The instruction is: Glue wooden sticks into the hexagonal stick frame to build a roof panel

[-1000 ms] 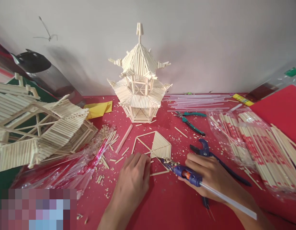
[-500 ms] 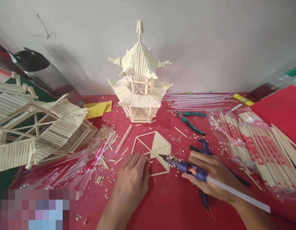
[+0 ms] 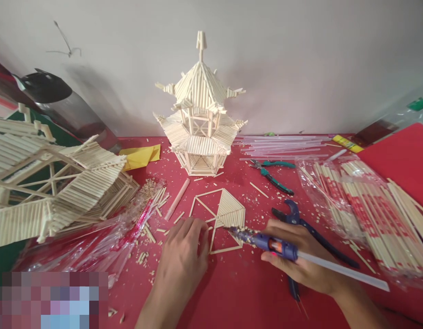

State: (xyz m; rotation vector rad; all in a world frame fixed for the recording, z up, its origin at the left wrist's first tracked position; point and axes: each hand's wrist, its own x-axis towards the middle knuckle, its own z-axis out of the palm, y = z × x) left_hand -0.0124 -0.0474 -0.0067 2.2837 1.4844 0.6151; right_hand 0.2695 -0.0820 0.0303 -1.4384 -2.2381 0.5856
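Observation:
A flat hexagonal frame of thin wooden sticks (image 3: 221, 214) lies on the red table (image 3: 232, 292), partly filled with sticks. My left hand (image 3: 186, 249) rests fingers-down on the frame's near left edge. My right hand (image 3: 302, 258) grips a blue hot glue gun (image 3: 266, 241) with a clear glue stick out the back; its nozzle touches the frame's near side.
A finished stick pagoda (image 3: 200, 114) stands at the back by the wall. A larger stick roof (image 3: 50, 183) lies at left over plastic wrap. Glue sticks (image 3: 283, 144), green-handled pliers (image 3: 273, 176), blue cutters (image 3: 300, 219) and bagged chopsticks (image 3: 365, 210) lie at right.
The glue gun's nozzle has shifted slightly left and lower along the frame's near side. My left hand has barely moved on the frame.

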